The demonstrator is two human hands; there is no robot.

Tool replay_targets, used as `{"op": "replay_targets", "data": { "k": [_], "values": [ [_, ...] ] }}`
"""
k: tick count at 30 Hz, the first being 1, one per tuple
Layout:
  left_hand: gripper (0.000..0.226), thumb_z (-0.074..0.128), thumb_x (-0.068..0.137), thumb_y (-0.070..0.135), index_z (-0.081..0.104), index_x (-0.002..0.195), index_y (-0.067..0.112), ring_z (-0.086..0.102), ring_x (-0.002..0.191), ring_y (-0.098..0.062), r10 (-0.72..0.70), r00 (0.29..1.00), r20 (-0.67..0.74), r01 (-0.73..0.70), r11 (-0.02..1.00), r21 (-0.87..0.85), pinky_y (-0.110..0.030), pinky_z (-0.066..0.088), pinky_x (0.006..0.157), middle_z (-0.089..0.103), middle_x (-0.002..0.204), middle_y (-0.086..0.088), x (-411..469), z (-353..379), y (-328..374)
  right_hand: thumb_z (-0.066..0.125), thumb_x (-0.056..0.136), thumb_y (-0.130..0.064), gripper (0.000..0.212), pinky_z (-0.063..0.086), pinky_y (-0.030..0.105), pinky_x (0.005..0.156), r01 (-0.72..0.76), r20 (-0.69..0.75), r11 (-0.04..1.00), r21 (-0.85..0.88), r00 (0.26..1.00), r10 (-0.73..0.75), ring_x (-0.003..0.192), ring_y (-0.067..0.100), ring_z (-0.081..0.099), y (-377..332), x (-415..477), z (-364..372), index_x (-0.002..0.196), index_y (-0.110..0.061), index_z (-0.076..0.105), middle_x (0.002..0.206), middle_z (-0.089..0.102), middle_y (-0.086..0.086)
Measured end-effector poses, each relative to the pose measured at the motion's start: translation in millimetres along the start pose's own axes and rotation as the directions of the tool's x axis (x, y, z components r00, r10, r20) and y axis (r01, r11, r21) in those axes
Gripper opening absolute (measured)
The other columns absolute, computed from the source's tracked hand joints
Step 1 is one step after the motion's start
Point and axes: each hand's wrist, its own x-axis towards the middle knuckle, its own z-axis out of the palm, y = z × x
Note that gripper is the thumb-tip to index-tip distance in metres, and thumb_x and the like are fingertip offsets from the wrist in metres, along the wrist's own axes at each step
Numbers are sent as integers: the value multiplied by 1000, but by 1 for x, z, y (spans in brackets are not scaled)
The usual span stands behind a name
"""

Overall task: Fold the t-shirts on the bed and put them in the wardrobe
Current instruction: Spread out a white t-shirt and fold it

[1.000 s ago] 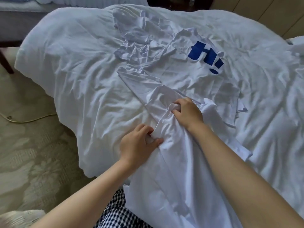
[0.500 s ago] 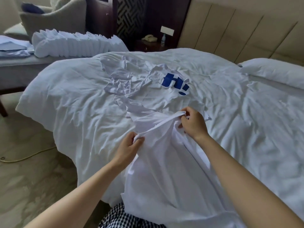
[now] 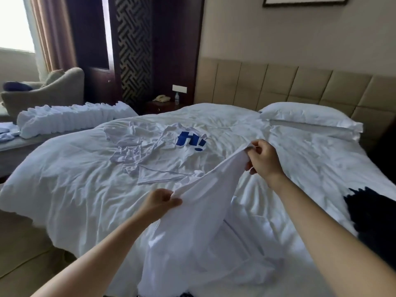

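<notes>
My left hand (image 3: 159, 202) and right hand (image 3: 264, 159) each pinch a shirt (image 3: 203, 221) edge, lifted over the bed (image 3: 75, 179); not yet folded. Second shirt (image 3: 162, 146) lies crumpled beyond my hands. Judged: barely begun; wardrobe out of view.

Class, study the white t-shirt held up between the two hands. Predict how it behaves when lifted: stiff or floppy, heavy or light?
Probably floppy: the white t-shirt sags between the left hand and right hand and drapes onto the bed. Likely light: pinched edges alone seem to carry it. It may crease easily, judging by its folds.
</notes>
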Motion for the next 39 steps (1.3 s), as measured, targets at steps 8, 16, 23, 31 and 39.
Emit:
{"op": "replay_targets", "data": {
  "k": [8,16,23,31,39],
  "values": [
    [31,66,92,33,61,63,22,60,48,-14,-15,996,-83,31,979,200,-25,38,53,63,52,7,-2,25,41,56,95,-16,11,47,26,42,-39,-68,999,-13,997,38,47,20,60,13,-39,-66,90,-8,60,69,62,10],
    [14,57,98,20,64,90,11,65,49,-13,98,981,-170,-148,938,-315,-23,54,48,64,78,-9,-15,32,153,58,94,-15,9,52,29,44,58,-237,995,84,971,-36,46,15,59,-15,-50,-105,96,-7,59,76,60,8],
    [14,57,98,21,65,90,14,66,52,-9,389,881,-270,-459,843,-282,-20,53,49,64,75,-4,-28,10,281,59,95,-14,15,51,24,42,276,-370,949,153,906,-204,40,9,54,-97,-52,-141,80,-16,59,66,55,4],
    [16,59,97,28,66,89,17,67,60,-4,607,742,-285,-665,720,-197,-23,60,69,66,80,-1,-54,-35,393,62,92,-18,10,56,33,53,457,-435,886,74,815,-384,48,13,60,-197,-56,-186,84,-13,63,70,61,1],
    [16,61,95,30,67,92,16,62,56,-3,691,660,-294,-748,637,-183,-23,59,66,65,74,2,-57,-52,446,65,93,-23,15,58,29,52,500,-441,866,-6,776,-451,53,15,65,-243,-50,-222,97,-8,65,85,66,10]
  ]
}}
